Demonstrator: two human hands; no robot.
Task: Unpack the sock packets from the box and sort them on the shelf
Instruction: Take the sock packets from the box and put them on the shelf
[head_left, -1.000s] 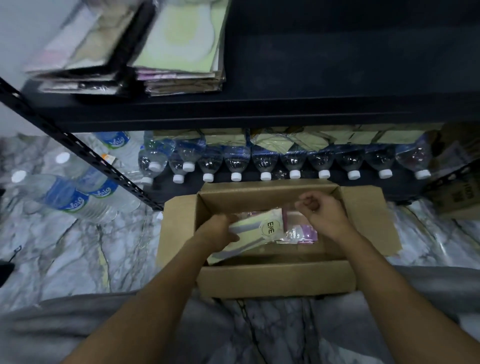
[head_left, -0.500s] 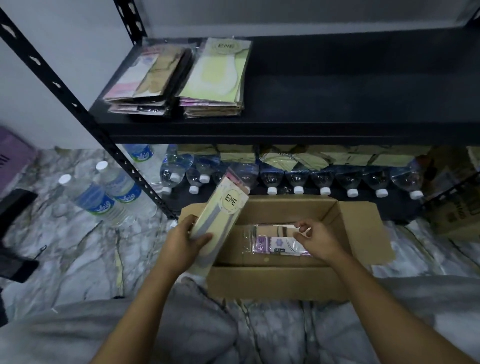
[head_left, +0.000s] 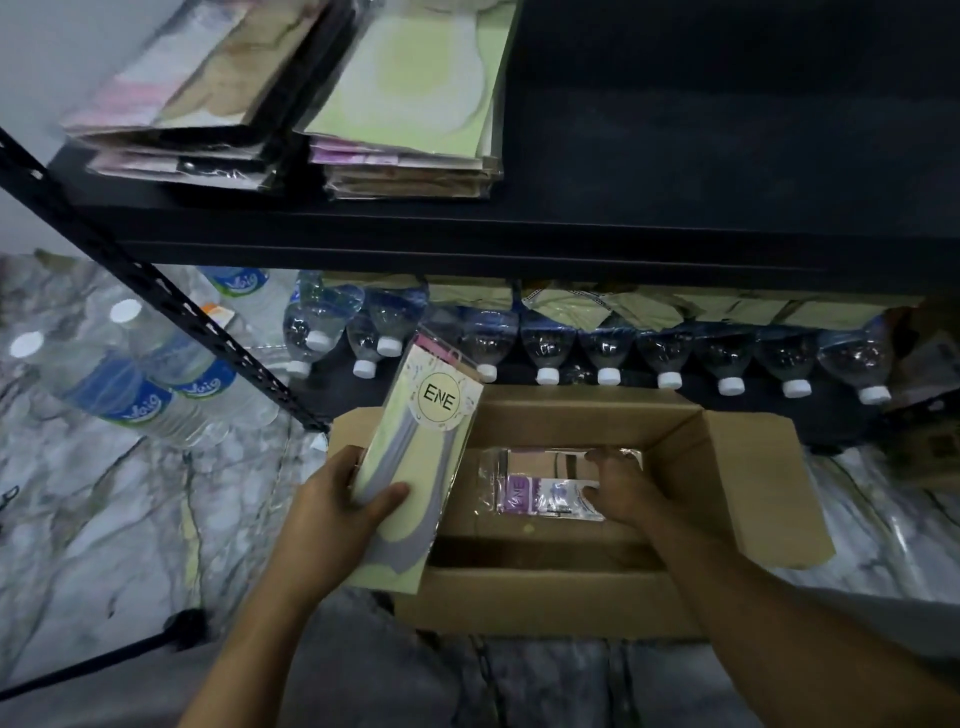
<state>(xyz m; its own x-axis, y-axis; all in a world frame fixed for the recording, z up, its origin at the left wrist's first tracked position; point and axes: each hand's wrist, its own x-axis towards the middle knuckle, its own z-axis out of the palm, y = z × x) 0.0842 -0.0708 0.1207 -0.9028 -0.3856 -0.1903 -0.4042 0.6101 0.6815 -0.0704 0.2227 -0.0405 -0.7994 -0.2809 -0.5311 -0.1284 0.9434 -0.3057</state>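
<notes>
Head view shows the yellow-green sock packet (head_left: 415, 467) out of the cardboard box (head_left: 727, 467). It stands tilted above the box's left flap, with the round "ENE" label facing the camera. The left hand (head_left: 332, 514) grips its lower half, thumb across the front. 1 second ago this packet lay flat inside the box under both hands, so 1 item is now extracted and ready for the shelf.

The right hand (head_left: 618, 488) has stayed in the box and now curls its fingers and thumb around the right end of the purple packet (head_left: 545, 491). That packet lies flat on the box floor and is not yet lifted.

Above, the black shelf (head_left: 675, 218) carries 2 stacks side by side. The right stack (head_left: 415, 104) has a yellow-green packet on top, a probable match for the held one. The left stack (head_left: 208, 104) shows pink and tan packets. A row of water bottles (head_left: 608, 348) lies under the shelf, behind the box.
</notes>
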